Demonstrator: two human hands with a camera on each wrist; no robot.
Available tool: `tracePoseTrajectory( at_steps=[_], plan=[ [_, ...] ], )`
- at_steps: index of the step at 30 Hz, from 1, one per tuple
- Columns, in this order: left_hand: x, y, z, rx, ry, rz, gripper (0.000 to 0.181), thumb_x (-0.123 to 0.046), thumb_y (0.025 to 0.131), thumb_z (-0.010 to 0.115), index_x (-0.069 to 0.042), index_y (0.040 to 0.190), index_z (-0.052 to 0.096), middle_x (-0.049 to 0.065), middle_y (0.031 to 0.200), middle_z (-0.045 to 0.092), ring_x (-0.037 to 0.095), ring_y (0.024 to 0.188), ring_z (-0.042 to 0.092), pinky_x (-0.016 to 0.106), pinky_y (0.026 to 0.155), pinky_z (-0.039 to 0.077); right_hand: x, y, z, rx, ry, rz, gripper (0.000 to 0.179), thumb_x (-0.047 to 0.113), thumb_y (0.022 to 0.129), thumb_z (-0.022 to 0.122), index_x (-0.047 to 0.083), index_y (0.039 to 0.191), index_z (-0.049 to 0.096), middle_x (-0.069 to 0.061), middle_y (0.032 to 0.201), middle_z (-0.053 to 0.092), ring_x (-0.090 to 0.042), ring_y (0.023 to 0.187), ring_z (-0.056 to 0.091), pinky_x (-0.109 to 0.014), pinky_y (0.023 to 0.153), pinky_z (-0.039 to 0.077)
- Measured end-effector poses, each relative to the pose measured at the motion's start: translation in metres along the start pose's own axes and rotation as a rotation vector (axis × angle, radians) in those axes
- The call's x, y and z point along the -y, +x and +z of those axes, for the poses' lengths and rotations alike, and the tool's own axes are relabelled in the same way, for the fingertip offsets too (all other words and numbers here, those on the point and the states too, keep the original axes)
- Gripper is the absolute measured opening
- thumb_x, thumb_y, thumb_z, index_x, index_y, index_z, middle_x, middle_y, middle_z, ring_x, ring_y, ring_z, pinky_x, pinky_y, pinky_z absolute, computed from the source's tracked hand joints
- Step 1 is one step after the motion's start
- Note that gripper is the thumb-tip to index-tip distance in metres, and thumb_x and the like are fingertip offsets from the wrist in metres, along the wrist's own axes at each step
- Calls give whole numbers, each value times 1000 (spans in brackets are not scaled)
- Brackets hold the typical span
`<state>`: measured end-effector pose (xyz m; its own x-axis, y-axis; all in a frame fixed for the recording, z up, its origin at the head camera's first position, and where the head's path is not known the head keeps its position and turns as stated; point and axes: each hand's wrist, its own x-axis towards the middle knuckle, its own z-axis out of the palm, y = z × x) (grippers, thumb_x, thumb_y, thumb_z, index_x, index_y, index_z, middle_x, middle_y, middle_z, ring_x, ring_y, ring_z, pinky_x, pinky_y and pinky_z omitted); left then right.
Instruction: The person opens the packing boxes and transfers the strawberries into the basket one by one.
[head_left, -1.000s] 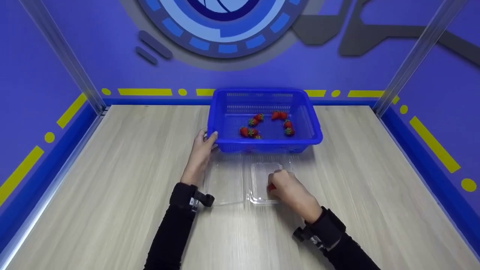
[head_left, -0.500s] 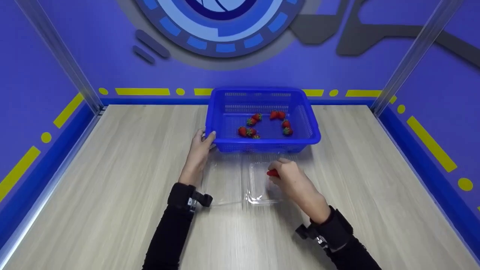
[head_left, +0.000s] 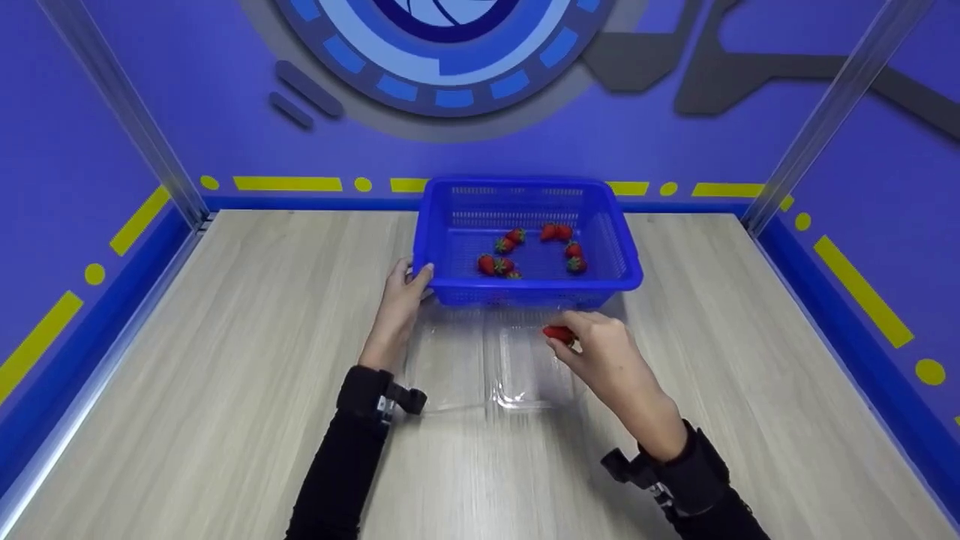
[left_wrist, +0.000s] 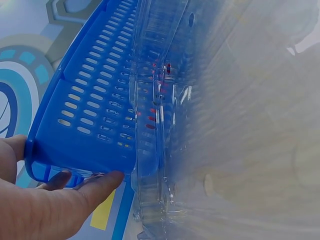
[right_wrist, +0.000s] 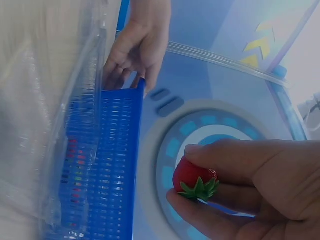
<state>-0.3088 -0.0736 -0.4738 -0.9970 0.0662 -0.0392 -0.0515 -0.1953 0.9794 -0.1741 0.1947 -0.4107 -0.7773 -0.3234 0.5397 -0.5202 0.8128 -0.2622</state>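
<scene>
My right hand (head_left: 611, 367) pinches a red strawberry (head_left: 559, 334) between thumb and fingers, above the back right part of a clear plastic clamshell box (head_left: 517, 401). The right wrist view shows the green leafy cap (right_wrist: 200, 190) of that strawberry. At the front left corner of a blue plastic basket (head_left: 536, 284), my left hand (head_left: 396, 307) holds the rim. In the left wrist view its thumb and fingers wrap the basket corner. Several strawberries (head_left: 504, 244) lie on the basket floor, mostly in pairs. The clamshell lies spread out in front of the basket, its two halves side by side.
The light wooden table (head_left: 262, 300) runs back to a blue printed wall (head_left: 315, 154), which the basket stands close to. Side walls (head_left: 862, 217) with metal corner posts flank the table.
From low in the clamshell's right half, my right hand has risen with the strawberry and shifted back and a little right. My left hand keeps its place on the basket.
</scene>
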Motion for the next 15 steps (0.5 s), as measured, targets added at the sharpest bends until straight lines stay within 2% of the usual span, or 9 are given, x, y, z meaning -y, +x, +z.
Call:
tracePoseTrajectory(
  at_steps=[4,8,12,15],
  plan=[
    [1,0,0,-16,17,-7,45,-23,99,52,-5,137,38,25,136,45,34,126,46,45,102,39,1,1,1,13,-10,3,13,9,77,78,9,85,68,-2,76,67,-16,70,63,-29,60,51],
    [1,2,1,-7,31,-15,46,-23,99,51,-4,138,36,25,137,44,34,126,46,44,102,39,4,8,1,33,-15,-3,11,10,78,77,11,85,69,0,77,67,-13,69,63,-27,61,51],
    [0,2,1,-10,43,-19,44,-24,99,51,-4,136,37,25,137,43,33,125,47,44,101,40,-1,35,0,38,17,-20,10,9,80,74,8,89,70,-3,81,69,-15,71,64,-26,62,53],
    [-1,3,1,-11,26,-23,43,-23,99,51,-3,135,38,25,137,43,35,126,46,45,101,40,-15,62,1,56,43,-24,12,7,81,73,5,92,69,-7,85,69,-18,74,65,-26,66,54]
  ],
)
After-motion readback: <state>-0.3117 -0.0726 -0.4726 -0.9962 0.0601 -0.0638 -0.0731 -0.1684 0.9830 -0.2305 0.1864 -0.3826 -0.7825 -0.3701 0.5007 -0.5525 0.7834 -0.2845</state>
